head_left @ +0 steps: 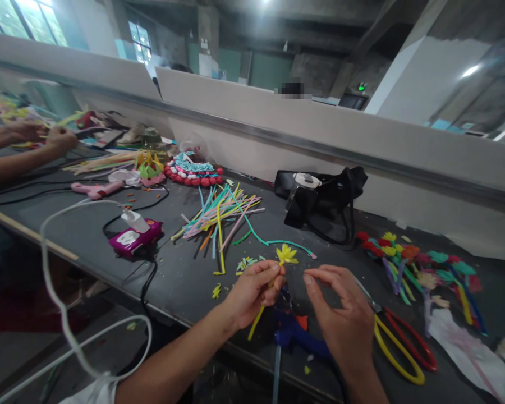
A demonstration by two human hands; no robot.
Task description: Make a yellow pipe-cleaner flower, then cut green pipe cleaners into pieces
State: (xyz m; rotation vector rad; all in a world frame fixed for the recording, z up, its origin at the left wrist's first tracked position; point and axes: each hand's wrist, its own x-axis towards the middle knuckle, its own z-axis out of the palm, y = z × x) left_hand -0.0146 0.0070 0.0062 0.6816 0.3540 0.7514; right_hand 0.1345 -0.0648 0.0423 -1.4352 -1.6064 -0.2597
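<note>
Across the frame, dark table [180, 275]: we see surface between the coloured stems [223, 213] and black bag [340, 191]; the near edge slants down rightward.
Right hand [347, 311], lower right: thumb and fingertips narrowly apart, scissors [376, 307] just beside.
Left hand [252, 289], lower centre: we pinch a stem.
Yellow flower [287, 254], below centre: petals up, above our left fingertips.

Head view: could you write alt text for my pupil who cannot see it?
A person's left hand pinches a yellow flower above a dark table, with the right hand beside it. A glue gun and scissors lie near the hands; beyond are coloured stems and, to the right, more flowers.
</note>
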